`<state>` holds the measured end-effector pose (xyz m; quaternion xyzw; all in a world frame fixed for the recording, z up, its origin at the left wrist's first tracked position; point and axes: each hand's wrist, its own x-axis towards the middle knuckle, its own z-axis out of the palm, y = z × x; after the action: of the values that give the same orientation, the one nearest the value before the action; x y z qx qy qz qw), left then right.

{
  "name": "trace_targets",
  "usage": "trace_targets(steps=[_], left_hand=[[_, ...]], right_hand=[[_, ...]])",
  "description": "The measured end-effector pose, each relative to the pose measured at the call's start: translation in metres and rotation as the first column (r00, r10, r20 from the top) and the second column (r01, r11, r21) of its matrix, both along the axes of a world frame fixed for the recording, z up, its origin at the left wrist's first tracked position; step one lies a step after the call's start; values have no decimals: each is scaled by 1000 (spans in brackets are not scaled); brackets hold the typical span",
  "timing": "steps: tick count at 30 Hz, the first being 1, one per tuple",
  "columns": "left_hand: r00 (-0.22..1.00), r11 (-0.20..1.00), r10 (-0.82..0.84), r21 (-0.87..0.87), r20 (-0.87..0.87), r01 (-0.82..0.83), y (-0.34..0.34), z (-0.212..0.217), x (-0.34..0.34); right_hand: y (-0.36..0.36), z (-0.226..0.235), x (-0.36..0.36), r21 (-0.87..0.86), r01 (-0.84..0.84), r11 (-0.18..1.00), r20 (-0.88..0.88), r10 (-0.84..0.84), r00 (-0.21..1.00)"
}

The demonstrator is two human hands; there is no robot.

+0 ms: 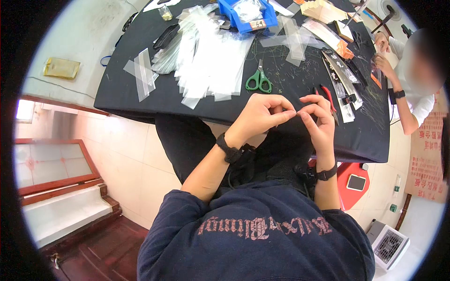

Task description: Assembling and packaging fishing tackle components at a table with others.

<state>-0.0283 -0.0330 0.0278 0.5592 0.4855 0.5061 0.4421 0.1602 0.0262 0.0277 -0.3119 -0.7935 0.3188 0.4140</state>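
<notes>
Black-clothed table, across the upper half of the frame, pale tiled floor below it. On the cloth: clear plastic sleeves, heaped, upper centre; blue bin, top centre; green-handled scissors, just above the left hand, blades pointing up the frame; red-handled pliers, just behind the right hand. Upper right: a co-worker, apart.

Item in hand: tiny dark piece, at the meeting fingertips, right of centre, near the table's lower edge; kind and long axis too small to tell. Neither hand clearly nearer.

Left hand: thumb and forefinger pinched on the piece, forearm slanting up from lower left. Right hand: thumb and forefinger curled almost together, other fingers bent, forearm near upright; whether it grips the piece cannot be told.
</notes>
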Motion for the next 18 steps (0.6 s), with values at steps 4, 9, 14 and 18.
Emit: trace_targets(steps=[4, 9, 14, 18], left_hand=[[1000, 1000, 15, 24, -21, -15, -1, 1, 0], [995, 995, 60, 81, -78, -54, -1, 0, 1], [994, 994, 61, 99, -85, -53, 0, -2, 2], [996, 994, 53, 100, -73, -45, 0, -2, 3]], right_hand=[[1, 1, 0, -64, -24, 998, 10, 25, 1000], [0, 3, 0, -76, -36, 996, 12, 38, 999], [3, 2, 1, -84, -54, 995, -3, 54, 999], [2, 2, 0, -109, -60, 992, -15, 59, 998]])
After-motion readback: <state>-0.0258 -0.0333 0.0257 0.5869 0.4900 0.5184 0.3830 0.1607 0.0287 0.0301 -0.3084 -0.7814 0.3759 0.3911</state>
